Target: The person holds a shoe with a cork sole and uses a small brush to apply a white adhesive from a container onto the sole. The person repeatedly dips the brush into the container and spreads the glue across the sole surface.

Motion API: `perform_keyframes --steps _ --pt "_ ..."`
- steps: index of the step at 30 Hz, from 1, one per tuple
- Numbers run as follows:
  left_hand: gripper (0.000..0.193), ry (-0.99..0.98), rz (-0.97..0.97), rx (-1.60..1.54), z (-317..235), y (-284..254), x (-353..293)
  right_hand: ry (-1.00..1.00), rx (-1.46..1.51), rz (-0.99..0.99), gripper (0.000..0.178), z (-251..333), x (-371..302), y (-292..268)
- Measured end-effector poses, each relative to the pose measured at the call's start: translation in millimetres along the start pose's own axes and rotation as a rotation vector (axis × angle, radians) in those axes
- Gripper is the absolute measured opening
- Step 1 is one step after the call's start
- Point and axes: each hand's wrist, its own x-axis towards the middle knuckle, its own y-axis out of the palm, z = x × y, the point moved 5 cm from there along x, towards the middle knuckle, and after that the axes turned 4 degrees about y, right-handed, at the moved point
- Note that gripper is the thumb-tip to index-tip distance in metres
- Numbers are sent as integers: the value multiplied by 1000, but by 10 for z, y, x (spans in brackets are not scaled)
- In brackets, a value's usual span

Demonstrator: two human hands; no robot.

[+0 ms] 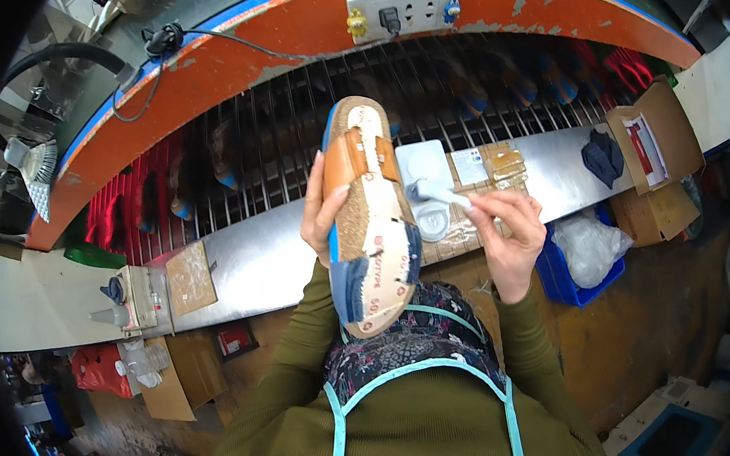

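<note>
My left hand (321, 208) grips a sandal (371, 219) by its left edge and holds it up, underside toward me. Brown straps wrap over the underside near the far end, and dark blue pieces fold over near the close end. Cork-coloured material borders a pale printed middle strip, and a blue edge runs along the left. Between the fingers of my right hand (511, 236) is the pale handle of a brush (445, 194), its tip over a small white pot (432, 220). The brush's tip is hard to make out. A white lid (423, 163) lies beyond the pot.
Behind the metal ledge (255, 269), a rack of rods (278, 148) carries several shoes under an orange panel (294, 41). A cardboard box (660, 138) and dark cloth (602, 158) sit at right, above a blue bin (572, 283). A brown board (191, 278) lies left.
</note>
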Motion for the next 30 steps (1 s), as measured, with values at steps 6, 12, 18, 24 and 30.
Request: perform_keyframes --steps 6,12,18,24,30 --pt "42 -57 -9 -179 17 76 9 128 301 27 17 51 -11 295" --pt "41 44 21 -117 -65 32 105 94 131 -8 17 102 199 358" --pt "40 38 21 -91 -118 -87 135 -166 -129 -134 20 351 381 327" --pt "38 42 25 -46 -152 -261 93 -259 -125 14 19 417 337 333" --pt "39 52 18 -13 -201 -399 70 -267 -104 160 16 499 253 311"
